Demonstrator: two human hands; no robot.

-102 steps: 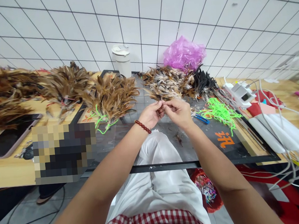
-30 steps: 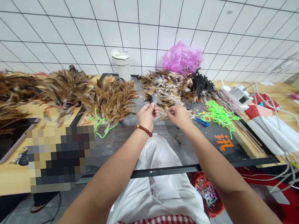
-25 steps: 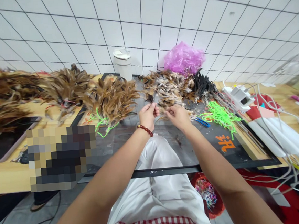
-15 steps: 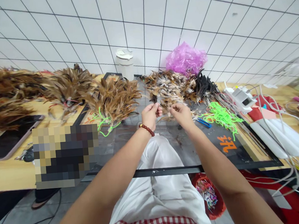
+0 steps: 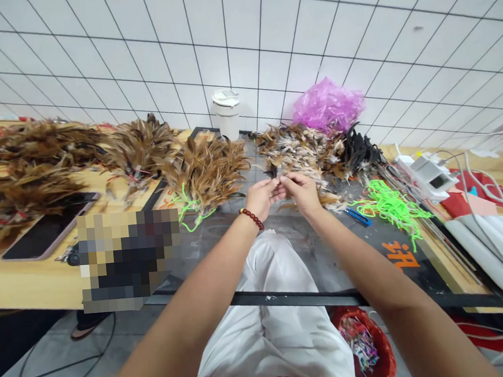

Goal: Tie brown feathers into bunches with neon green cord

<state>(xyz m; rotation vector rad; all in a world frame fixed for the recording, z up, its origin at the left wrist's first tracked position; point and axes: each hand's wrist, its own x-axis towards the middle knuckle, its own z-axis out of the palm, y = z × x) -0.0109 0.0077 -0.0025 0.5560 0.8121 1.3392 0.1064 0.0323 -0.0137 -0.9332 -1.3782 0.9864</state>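
Head view: left hand and right hand, nearer than the one white cup.
Fingertips: pinched and meeting; what they hold, I cannot tell.
Mottled feather pile: one, just beyond these fingertips, right of the cup.
Black feather bunch: one, farther right of the cup.

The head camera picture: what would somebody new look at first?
Probably the shiny purple plastic bag, at the foot of the tiled wall. Next might be the tangled bright green cords, right of the blue tool. Then the mottled feather pile, just in front of the bag.
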